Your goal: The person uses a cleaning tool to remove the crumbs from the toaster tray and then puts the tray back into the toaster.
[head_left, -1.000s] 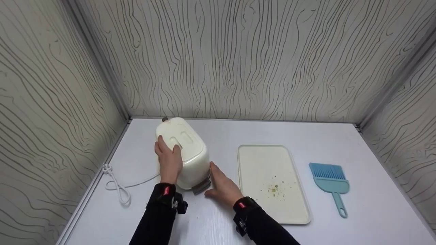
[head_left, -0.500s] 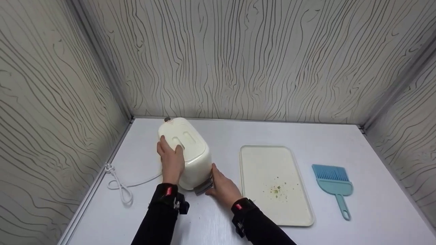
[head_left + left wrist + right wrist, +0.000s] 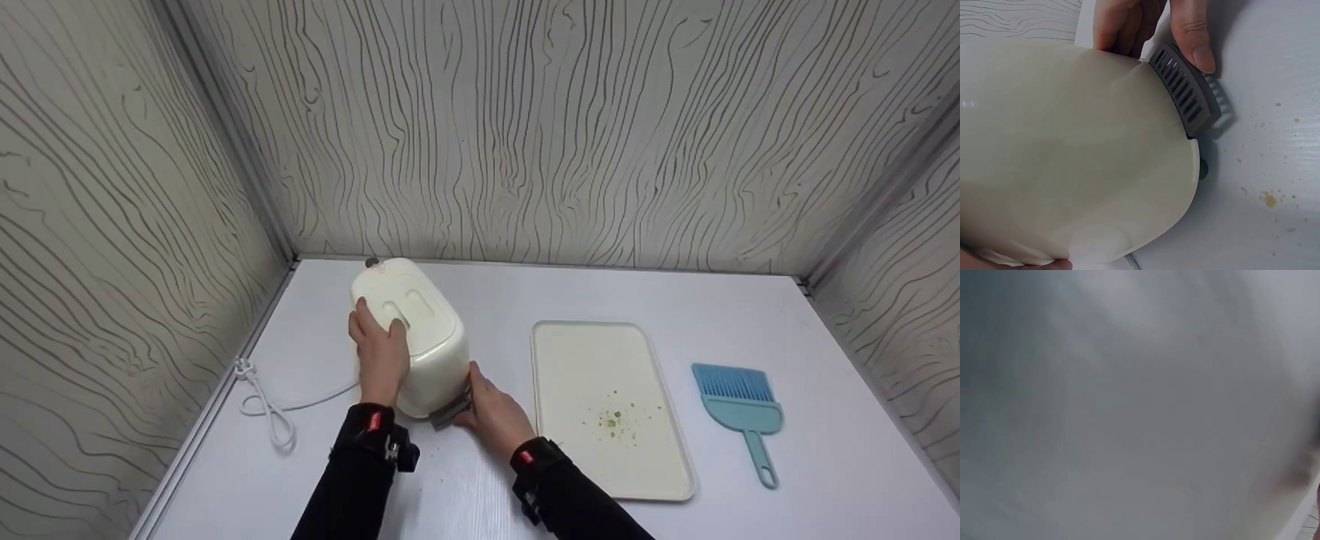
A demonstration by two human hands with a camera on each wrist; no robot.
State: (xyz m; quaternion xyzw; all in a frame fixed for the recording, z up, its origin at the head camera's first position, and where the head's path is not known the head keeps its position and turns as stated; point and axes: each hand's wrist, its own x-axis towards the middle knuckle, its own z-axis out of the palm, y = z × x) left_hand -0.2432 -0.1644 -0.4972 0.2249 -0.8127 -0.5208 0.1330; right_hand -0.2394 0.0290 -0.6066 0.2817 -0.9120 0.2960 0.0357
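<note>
A cream toaster (image 3: 435, 375) with two slot-shaped recesses on top stands angled at the left of the table. My left hand (image 3: 382, 360) grips it from above, thumb by one recess and fingers over the left edge. At its near end a dark grey slotted piece (image 3: 1185, 93) juts from a notch low on the body. My right hand (image 3: 499, 416) holds this lower right corner. In the left wrist view the right thumb (image 3: 1202, 56) lies against the grey piece, with the other fingers curled by the toaster's side. The right wrist view is mostly a grey blur.
Right of the toaster lies a cream tray (image 3: 581, 352) with crumbs (image 3: 615, 422). Farther right is a teal brush (image 3: 742, 412) with blue bristles. A white cord with a plug (image 3: 244, 367) lies at the left. More crumbs (image 3: 1269, 198) dot the table.
My right thumb has closed in against the grey slotted piece, which it stood slightly apart from before. The left hand keeps its grip. The head view has shifted slightly.
</note>
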